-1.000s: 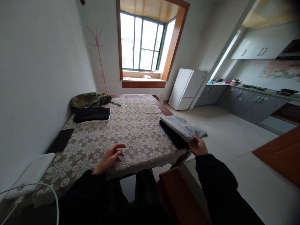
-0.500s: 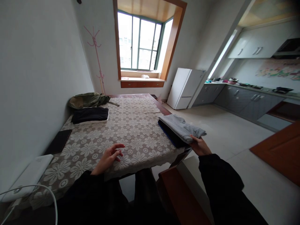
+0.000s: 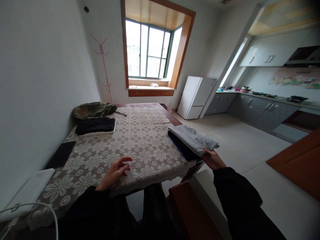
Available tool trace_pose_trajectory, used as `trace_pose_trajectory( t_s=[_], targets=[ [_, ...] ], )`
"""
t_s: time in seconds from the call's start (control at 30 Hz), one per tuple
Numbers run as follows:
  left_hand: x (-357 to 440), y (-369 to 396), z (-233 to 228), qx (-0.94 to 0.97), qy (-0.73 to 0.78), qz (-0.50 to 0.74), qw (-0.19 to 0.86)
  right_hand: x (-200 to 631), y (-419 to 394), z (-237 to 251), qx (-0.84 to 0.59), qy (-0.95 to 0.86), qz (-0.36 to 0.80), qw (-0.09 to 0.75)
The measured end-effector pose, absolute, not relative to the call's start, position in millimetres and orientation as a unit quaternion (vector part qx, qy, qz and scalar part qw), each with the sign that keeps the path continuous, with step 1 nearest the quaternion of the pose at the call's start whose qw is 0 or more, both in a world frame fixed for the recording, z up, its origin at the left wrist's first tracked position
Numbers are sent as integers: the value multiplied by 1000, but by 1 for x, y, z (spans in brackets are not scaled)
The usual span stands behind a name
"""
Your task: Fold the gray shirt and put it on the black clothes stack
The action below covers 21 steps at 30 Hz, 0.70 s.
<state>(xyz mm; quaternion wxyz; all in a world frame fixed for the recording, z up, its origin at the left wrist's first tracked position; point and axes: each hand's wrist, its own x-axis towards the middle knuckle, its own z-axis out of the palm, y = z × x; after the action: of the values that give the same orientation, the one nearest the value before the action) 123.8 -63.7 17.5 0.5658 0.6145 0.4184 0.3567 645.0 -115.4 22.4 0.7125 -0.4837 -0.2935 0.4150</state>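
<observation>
My right hand [image 3: 212, 159] grips the near right corner of a folded grey garment [image 3: 191, 138], fingers closed on the cloth. That garment lies over a dark blue-black folded cloth [image 3: 183, 149] at the right edge of the table. My left hand [image 3: 116, 171] is over the near part of the lace tablecloth [image 3: 140, 143], holding nothing, its fingers curved and apart. Whether it touches the tablecloth I cannot tell.
On the table's left are a dark folded garment [image 3: 95, 126], a green bag-like bundle [image 3: 93, 110], a black flat item [image 3: 60, 155] and a white device [image 3: 28, 193] with a cable. An open drawer-like box [image 3: 193, 203] is below right. A fridge [image 3: 191, 96] stands beyond.
The view has tilted slightly upward, so most things sit a little lower in the picture. Both hands keep nearly the same pose, the right still on the grey garment.
</observation>
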Motion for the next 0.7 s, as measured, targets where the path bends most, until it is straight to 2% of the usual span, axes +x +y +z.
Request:
trace_pose_trajectory(
  t_s=[0.4,0.6,0.7],
  targets=[
    [124,-63,17,617,416,357,565,636,-127,20,-544,-307,337,705],
    [123,-64,17,622,411,357,563,641,-133,26,-591,-338,339,650],
    [123,-64,16,626,409,352,563,660,-137,34,-662,-329,251,624]
  ],
)
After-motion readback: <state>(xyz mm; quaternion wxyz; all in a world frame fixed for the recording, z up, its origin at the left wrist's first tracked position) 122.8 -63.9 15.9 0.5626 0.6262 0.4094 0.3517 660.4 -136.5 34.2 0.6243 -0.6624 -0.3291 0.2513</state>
